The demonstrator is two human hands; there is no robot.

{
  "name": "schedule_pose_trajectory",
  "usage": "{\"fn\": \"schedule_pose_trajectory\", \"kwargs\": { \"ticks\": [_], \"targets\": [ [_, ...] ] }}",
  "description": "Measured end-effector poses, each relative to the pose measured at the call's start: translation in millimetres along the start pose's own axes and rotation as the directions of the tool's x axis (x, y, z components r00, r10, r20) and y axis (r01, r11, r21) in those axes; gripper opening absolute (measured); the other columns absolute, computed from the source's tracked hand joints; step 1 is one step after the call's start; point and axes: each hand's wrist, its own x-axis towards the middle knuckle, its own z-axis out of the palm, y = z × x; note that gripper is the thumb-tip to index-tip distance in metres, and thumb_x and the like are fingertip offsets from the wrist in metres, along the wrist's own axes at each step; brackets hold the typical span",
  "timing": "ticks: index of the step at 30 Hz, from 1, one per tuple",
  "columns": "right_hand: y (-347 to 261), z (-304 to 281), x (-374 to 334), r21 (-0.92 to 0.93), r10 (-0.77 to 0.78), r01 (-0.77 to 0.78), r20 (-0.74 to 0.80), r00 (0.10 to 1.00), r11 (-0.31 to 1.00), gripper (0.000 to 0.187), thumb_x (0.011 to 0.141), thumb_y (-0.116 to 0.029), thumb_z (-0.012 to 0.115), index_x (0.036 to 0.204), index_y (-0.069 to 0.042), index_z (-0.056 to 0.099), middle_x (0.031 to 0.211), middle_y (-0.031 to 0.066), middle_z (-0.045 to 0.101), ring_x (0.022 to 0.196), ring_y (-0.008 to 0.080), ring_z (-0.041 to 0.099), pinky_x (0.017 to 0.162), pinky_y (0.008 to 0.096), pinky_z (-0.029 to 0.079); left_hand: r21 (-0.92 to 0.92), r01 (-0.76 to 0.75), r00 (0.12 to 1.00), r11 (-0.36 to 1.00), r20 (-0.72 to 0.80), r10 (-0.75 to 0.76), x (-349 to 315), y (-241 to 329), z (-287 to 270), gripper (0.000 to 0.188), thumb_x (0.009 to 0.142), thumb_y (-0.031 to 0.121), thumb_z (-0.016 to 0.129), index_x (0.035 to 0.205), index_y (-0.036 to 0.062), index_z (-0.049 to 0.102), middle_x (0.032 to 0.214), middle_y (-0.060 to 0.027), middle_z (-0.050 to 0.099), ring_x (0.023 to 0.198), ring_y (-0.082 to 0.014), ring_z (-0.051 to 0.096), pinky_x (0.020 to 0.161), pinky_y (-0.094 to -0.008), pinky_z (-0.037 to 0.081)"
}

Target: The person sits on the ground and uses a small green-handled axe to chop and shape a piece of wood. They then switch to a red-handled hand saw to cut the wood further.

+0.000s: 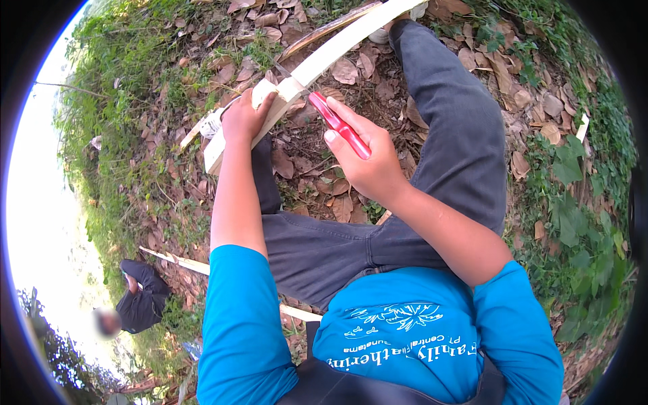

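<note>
A long pale wooden plank (339,48) slants from my far foot down to my left. My left hand (247,116) is closed on the plank near its near-left end, beside a small pale raised piece of wood (264,92). In my closed right hand (368,152) is a red-handled bladed tool (339,123). Its thin blade runs across the plank at a step in the wood, just right of my left hand. Too little of the blade shows to tell whether it is a saw or a knife.
Dry leaves (344,71) and green plants (567,169) cover the ground. My bent leg (455,101) flanks the plank on the right. A darker wood strip (324,32) lies beyond it. Another person (143,297) sits far left, near a long pale strip (177,260).
</note>
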Motion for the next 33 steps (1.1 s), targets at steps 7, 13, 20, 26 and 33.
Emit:
{"fn": "schedule_pose_trajectory", "kwargs": {
  "ticks": [7, 13, 20, 26, 33],
  "targets": [
    [39, 34, 24, -0.078, -0.030, 0.028, -0.030, 0.999, 0.997, 0.052, 0.099, -0.010, 0.063, 0.147, 0.007, 0.052, 0.112, 0.0064, 0.069, 0.088, 0.0039, 0.059, 0.077, 0.0218, 0.050, 0.050, -0.004, 0.998, 0.999, -0.059, 0.007, -6, 11, 1, 0.098, 0.089, 0.088, 0.039, 0.130, 0.0021, 0.065, 0.117, -0.0241, 0.072, 0.113, -0.0382, 0.068, 0.097, -0.0503, 0.048],
    [42, 46, 25, -0.063, -0.060, 0.058, -0.028, 0.998, 0.996, 0.051, 0.099, -0.012, 0.064, 0.145, 0.007, 0.053, 0.116, 0.0109, 0.070, 0.094, 0.0066, 0.061, 0.084, 0.0238, 0.051, 0.067, 0.026, 0.999, 0.997, -0.034, -0.024, -8, 9, -1, 0.093, 0.090, 0.087, 0.040, 0.125, 0.0050, 0.065, 0.115, -0.0239, 0.072, 0.111, -0.0394, 0.068, 0.095, -0.0523, 0.049],
    [38, 41, 27, -0.154, -0.074, 0.073, -0.003, 0.997, 0.985, 0.051, 0.096, -0.012, 0.064, 0.143, 0.008, 0.055, 0.119, 0.0177, 0.070, 0.102, 0.0155, 0.065, 0.091, 0.0288, 0.052, 0.056, 0.015, 0.999, 0.998, -0.037, -0.013, -9, 13, -3, 0.088, 0.091, 0.084, 0.041, 0.123, 0.0054, 0.063, 0.117, -0.0269, 0.070, 0.111, -0.0430, 0.067, 0.093, -0.0529, 0.052],
    [22, 36, 31, -0.104, 0.022, -0.021, 0.010, 1.000, 0.994, 0.050, 0.094, -0.013, 0.064, 0.140, 0.006, 0.059, 0.115, 0.0215, 0.072, 0.100, 0.0211, 0.071, 0.091, 0.0309, 0.053, 0.073, 0.030, 1.000, 0.997, -0.005, -0.030, -5, 11, -14, 0.096, 0.087, 0.089, 0.041, 0.127, 0.0052, 0.066, 0.117, -0.0250, 0.071, 0.111, -0.0385, 0.070, 0.092, -0.0523, 0.054],
    [-19, 22, 25, -0.114, -0.024, 0.027, 0.025, 0.999, 0.993, 0.049, 0.096, -0.012, 0.064, 0.140, 0.008, 0.058, 0.121, 0.0204, 0.071, 0.104, 0.0185, 0.069, 0.093, 0.0306, 0.052, 0.097, 0.025, 0.999, 0.995, 0.033, -0.028, -20, 39, -49, 0.102, 0.086, 0.091, 0.039, 0.122, 0.0002, 0.068, 0.109, -0.0249, 0.073, 0.103, -0.0415, 0.072, 0.088, -0.0507, 0.056]
  ]
}}
